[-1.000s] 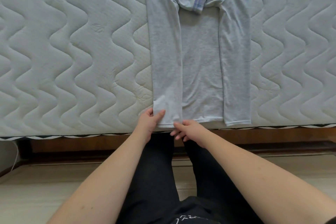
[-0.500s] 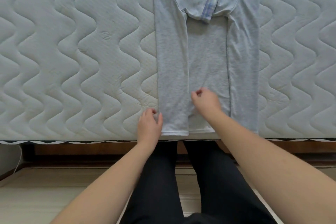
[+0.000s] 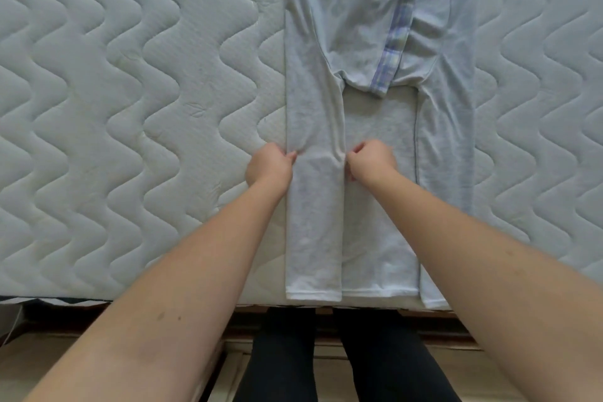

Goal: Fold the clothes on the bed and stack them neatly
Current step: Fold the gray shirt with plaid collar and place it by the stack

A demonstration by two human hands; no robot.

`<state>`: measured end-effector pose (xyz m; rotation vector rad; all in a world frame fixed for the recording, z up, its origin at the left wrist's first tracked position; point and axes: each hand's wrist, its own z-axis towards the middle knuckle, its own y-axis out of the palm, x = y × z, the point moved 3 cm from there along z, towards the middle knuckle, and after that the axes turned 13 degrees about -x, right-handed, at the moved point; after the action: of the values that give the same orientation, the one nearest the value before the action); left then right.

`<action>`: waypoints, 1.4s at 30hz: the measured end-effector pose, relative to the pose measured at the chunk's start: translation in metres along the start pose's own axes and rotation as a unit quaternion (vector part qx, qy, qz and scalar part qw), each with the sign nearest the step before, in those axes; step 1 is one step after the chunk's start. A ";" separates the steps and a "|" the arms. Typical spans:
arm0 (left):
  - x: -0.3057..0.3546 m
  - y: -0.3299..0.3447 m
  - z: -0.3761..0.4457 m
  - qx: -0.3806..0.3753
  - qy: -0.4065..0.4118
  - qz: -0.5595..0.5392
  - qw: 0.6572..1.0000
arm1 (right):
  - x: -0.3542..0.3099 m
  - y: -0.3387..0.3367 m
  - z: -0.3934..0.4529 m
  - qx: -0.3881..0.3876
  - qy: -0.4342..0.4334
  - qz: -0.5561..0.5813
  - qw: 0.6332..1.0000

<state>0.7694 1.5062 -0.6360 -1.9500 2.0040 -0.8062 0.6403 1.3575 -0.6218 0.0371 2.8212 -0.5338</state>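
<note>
**On the mattress, both hands pinching one folded panel**

Across the quilted white mattress [image 3: 130,108], toward its right half, a pale grey long-sleeved shirt [image 3: 378,127] laid flat, hem at the near edge, collar end running out of view at the far side. Both side panels folded inward, leaving a strip of the body bare down the middle. Near the far end, a plaid blue-and-white band [image 3: 393,52] lying at a slant over the folded cloth.

Midway along the left panel [image 3: 315,222], two hands level with each other. Left hand [image 3: 269,166] at the panel's outer left edge, fingers curled, thumb and fingertips nipping the cloth. Right hand [image 3: 372,161] at the panel's inner edge, likewise curled and pinching the fold. Small puckers in the fabric between the two grips.

Right panel [image 3: 447,147] flat and untouched, partly covered near its hem by the right forearm.

Below the near edge of the mattress, a wooden frame [image 3: 81,313], and dark trouser legs [image 3: 284,359] standing close against it.
</note>
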 end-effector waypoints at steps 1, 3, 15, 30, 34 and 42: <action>-0.001 -0.002 0.002 -0.009 -0.001 0.007 1.000 | 0.002 -0.006 0.002 0.012 0.004 -0.004 1.000; -0.003 -0.005 0.001 -0.012 0.003 0.033 0.999 | 0.001 -0.022 0.005 0.045 -0.010 0.013 0.999; 0.091 -0.076 0.040 0.146 0.264 0.068 0.951 | -0.076 -0.149 0.057 0.191 -0.143 0.193 0.952; 0.254 -0.215 0.171 0.044 0.312 0.359 0.879 | -0.091 -0.174 0.072 0.148 -0.231 0.302 0.913; 0.270 -0.221 0.174 0.085 0.276 0.390 0.874 | -0.087 -0.177 0.064 0.201 -0.273 0.262 0.904; 0.257 -0.208 0.163 0.107 0.305 0.283 0.903 | -0.102 -0.129 0.021 0.179 -0.427 0.070 0.884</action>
<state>1.0084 1.2270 -0.6059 -0.9521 2.4805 -1.5033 0.7345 1.2317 -0.5674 0.0586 1.8243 -0.7902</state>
